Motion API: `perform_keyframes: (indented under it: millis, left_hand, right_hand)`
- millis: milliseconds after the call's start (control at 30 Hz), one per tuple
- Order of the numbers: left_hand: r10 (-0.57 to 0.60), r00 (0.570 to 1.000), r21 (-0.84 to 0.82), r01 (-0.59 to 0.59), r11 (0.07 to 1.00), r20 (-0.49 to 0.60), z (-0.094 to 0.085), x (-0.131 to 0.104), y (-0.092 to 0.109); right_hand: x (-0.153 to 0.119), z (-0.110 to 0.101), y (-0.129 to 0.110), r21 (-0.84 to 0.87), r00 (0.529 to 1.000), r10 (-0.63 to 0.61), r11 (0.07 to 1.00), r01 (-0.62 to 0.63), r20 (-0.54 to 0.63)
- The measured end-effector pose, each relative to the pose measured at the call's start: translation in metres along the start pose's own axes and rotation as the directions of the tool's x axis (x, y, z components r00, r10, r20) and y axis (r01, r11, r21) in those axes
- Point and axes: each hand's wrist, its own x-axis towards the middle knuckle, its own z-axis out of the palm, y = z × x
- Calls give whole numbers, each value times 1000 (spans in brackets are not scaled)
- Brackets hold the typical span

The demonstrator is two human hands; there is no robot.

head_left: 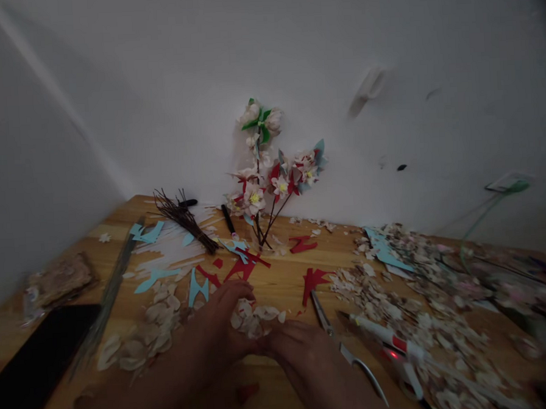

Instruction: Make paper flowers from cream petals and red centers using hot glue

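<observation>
My left hand and my right hand meet low in the middle of the wooden table. Both touch a small heap of pale paper petals between them. The fingers curl around the petals; the blur hides how firmly they grip. A paper flower branch with white, red and blue blossoms leans against the wall behind.
Scissors and a white glue gun lie right of my right hand. Red and blue paper scraps, dark twigs, more petals and a dark flat object cover the table. White walls close the corner.
</observation>
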Motion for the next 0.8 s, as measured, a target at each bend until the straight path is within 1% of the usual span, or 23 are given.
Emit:
perform_keyframes:
  millis: [133, 200, 267, 367, 467, 667, 800]
  left_hand:
    - [-112, 994, -68, 111, 992, -11, -2, 2, 2]
    - [-169, 986, -106, 168, 980, -1, -5, 3, 4]
    - [-211, 977, -140, 211, 967, 12, -7, 4, 6]
    - [-250, 968, -186, 252, 950, 33, -11, 6, 6]
    - [-272, 962, -233, 273, 933, 38, -12, 7, 5]
    - [-275, 961, -237, 273, 932, 26, -15, 8, 5]
    - [-269, 963, -226, 265, 938, 13, -15, 8, 7]
  right_hand:
    - [-1, 2, 1, 2, 991, -64, 998, 65, -120]
    - [-1, 4, 0, 5, 982, -61, 998, 63, -179]
    - [-1, 6, -1, 18, 976, -40, 999, 45, -212]
    - [0, 7, -2, 51, 972, 6, 999, 7, -236]
    - [0, 6, -3, 58, 972, 32, 998, -19, -231]
    - [-1, 0, -1, 92, 979, 33, 996, -15, -203]
    - [-2, -3, 2, 81, 974, 23, 997, -4, -227]
